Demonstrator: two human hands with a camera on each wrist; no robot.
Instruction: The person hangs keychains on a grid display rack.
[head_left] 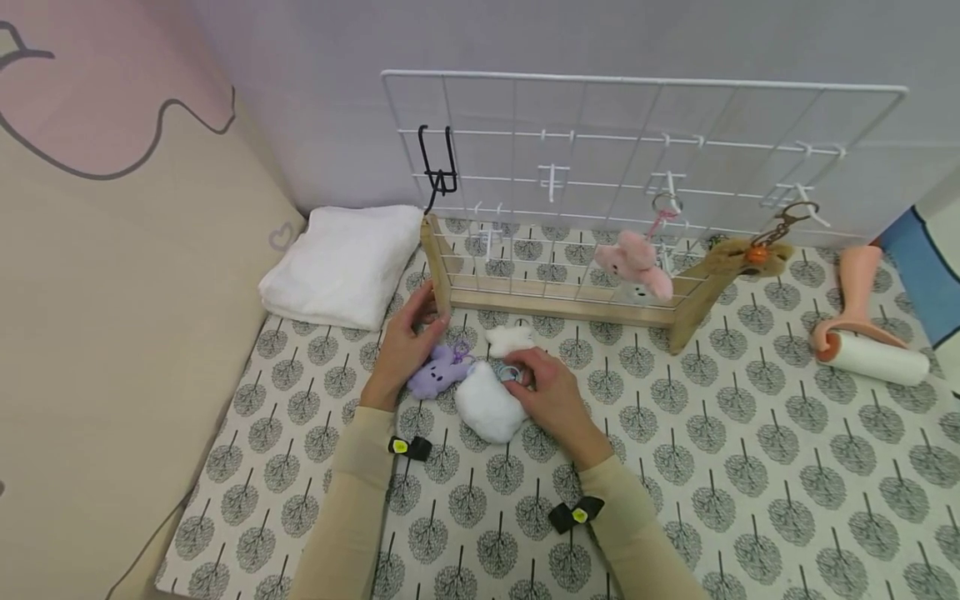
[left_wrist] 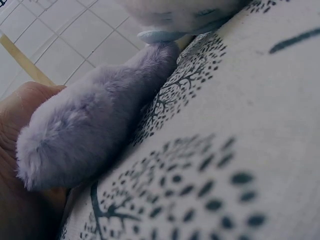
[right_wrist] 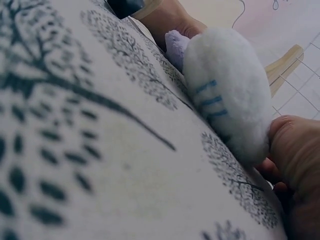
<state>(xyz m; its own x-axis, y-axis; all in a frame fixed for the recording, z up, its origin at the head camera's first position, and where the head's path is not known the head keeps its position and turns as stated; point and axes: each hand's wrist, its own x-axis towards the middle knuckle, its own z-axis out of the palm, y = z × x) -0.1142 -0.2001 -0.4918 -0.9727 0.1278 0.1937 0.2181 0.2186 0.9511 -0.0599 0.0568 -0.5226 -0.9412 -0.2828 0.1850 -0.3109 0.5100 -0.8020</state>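
At the rack's left end my left hand [head_left: 408,342] holds the wooden foot [head_left: 437,267], thumb on its near side. Close beside that hand lies a purple plush keychain [head_left: 435,375], which the left wrist view shows as furry lilac plush [left_wrist: 95,120]. My right hand [head_left: 551,392] pinches the ring [head_left: 510,372] of a round white plush keychain [head_left: 489,404] resting on the cloth. Blue stripes mark that white plush [right_wrist: 227,90] in the right wrist view. A smaller white plush [head_left: 510,339] lies just beyond the right fingers.
A white wire grid rack [head_left: 600,175] carries several hooks. From it hang a pink plush keychain [head_left: 636,262] and a brown one [head_left: 750,254]. A black hook [head_left: 438,171] is at its left. Folded white towel [head_left: 345,267] lies left, lint roller [head_left: 870,358] right.
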